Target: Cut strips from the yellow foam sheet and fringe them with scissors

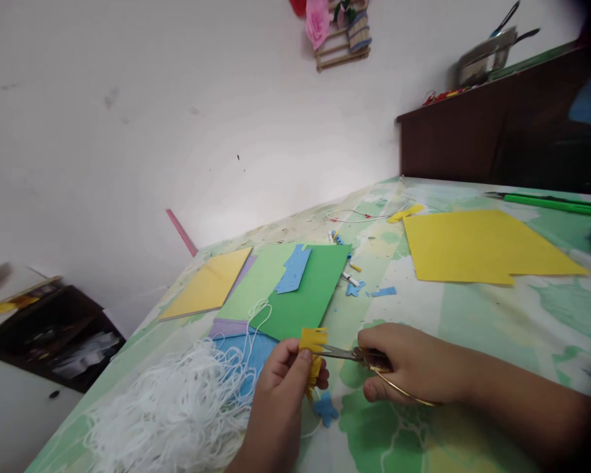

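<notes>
My left hand (288,381) pinches a small strip of yellow paper (314,339) with fringe-like slits along its right edge. In my right hand (408,361) is a pair of scissors (342,353) with gold-coloured handles. Their blades point left and meet the strip's slit edge, close to my left fingertips. Just below the strip a blue star-shaped cutout (326,408) lies near a white string. A tangled heap of white string (172,407) spreads to the left of my left hand, partly over a blue sheet (263,351).
Beyond my hands lie green sheets (320,289), a cut blue piece (295,269) and a yellow-orange sheet (209,282). Farther right are a large yellow sheet (477,246) and a green-handled cutter (551,203). Blue scraps (384,292) are scattered mid-table. A dark cabinet (473,131) stands behind.
</notes>
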The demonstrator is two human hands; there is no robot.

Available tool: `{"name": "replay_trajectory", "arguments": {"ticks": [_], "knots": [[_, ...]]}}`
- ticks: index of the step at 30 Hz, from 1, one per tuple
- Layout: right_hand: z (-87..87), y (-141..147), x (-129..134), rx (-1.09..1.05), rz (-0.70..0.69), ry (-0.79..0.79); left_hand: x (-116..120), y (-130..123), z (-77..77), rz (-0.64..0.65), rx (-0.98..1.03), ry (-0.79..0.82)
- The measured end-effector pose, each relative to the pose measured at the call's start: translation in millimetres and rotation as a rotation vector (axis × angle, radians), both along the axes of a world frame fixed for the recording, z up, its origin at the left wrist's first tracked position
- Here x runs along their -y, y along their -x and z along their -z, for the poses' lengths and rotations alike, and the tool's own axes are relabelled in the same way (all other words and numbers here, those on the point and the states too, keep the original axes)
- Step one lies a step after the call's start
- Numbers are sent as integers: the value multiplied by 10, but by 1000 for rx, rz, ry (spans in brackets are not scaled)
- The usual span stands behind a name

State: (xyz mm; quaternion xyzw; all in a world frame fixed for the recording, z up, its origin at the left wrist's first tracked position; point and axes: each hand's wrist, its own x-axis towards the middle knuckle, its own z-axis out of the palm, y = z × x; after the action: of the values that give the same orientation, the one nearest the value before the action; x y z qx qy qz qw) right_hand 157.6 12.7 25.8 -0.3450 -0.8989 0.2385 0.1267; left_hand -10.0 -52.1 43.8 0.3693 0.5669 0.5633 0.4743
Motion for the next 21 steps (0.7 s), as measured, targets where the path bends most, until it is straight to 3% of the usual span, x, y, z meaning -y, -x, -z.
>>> {"name": "replay_trajectory", "arguments": {"ticks": [6,11,21], "knots": [[23,2,20,-6,0,2,8,4,-27,30,-75,-1],[22,11,42,-9,-1,22,10,-13,37,104,-52,7],[2,23,52,8,-14,14,17,-18,76,62,-109,-4]]}}
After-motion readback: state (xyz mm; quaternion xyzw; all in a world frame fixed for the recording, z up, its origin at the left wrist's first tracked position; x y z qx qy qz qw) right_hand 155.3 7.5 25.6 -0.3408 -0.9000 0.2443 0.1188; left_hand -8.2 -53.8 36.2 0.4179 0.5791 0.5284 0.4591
